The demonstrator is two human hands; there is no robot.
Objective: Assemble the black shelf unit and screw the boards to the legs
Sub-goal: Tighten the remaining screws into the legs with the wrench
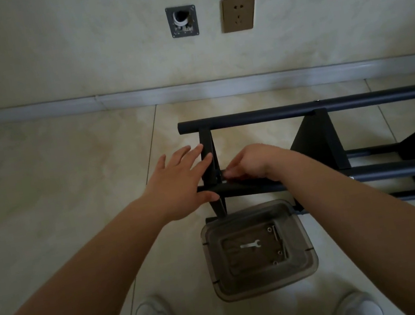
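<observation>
Lying on its side on the tiled floor (50, 161), the black shelf unit (316, 139) looks stiff and fairly light, made of thin metal tubes and flat boards; the round legs are probably smooth, so a grip near a joint seems safest. The left hand (177, 181) rests with straight, spread fingers against the end board (207, 157). The right hand (250, 164) has its fingers curled at the joint, but what it pinches I cannot tell. A plastic tray (257, 250) with a small wrench (250, 245) stands just before the frame, near a pale wall (72, 42).
</observation>
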